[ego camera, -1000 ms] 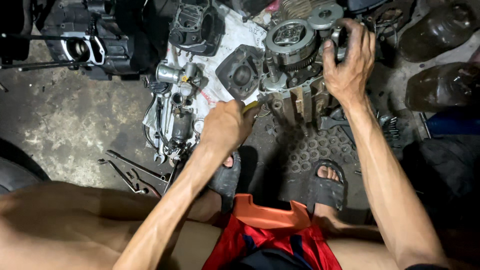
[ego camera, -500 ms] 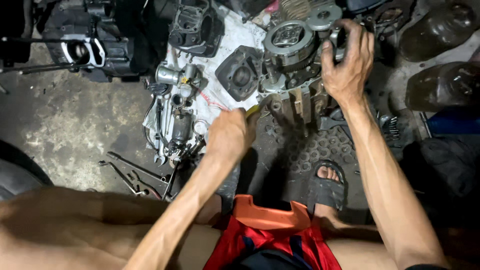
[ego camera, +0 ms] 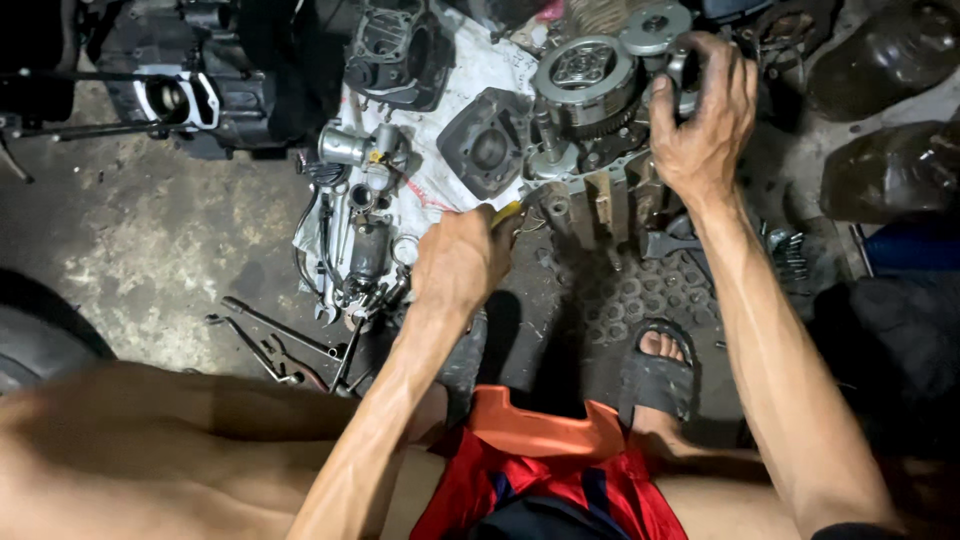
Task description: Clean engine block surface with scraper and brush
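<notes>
Head cam: we see our right hand [ego camera: 700, 125] w/ fingers clenched over the top edge of the engine crankcase [ego camera: 600, 190], which sits on the floor just ahead of our sandalled feet. Left hand [ego camera: 462, 262] grasps a yellow-handled tool [ego camera: 507, 212], tip at the case's lower left. Carburetor [ego camera: 365, 155] lies on white cloth [ego camera: 470, 80] nearby.

Grimy grey engine block [ego camera: 600, 170] standing on the floor, round toothed clutch on top, yellow-handled tool [ego camera: 507, 212] angled against its lower left side
</notes>
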